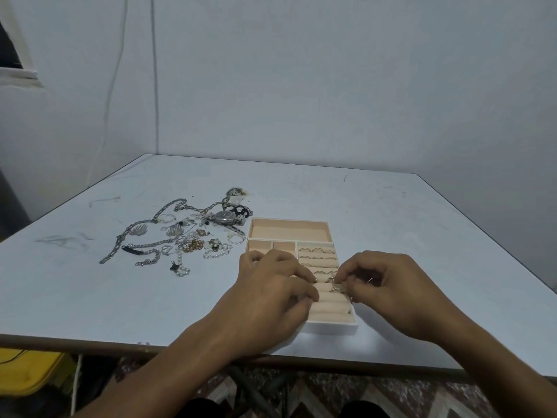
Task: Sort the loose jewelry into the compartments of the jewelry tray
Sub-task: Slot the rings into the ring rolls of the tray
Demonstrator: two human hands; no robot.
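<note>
A pink-lined jewelry tray [331, 325] with a white frame lies on the table near its front edge. Its right section is a set of ring rolls, and several rings [317, 251] stand in the far rows. My right hand [388, 289] pinches a thin ring [335, 285] over the ring rolls. My left hand [271, 292] lies over the tray's left side, fingers curled, fingertips pressing on a roll; whether it holds anything I cannot tell. A pile of loose jewelry [180, 236] lies left of the tray: chains, pearl strands, earrings and a silver watch [225, 218].
The long far compartment [291, 229] and two small square compartments [271, 246] of the tray hold nothing. The white table [391, 206] stands against a pale wall. Below its front edge are a yellow bin [27, 369] and a patterned floor.
</note>
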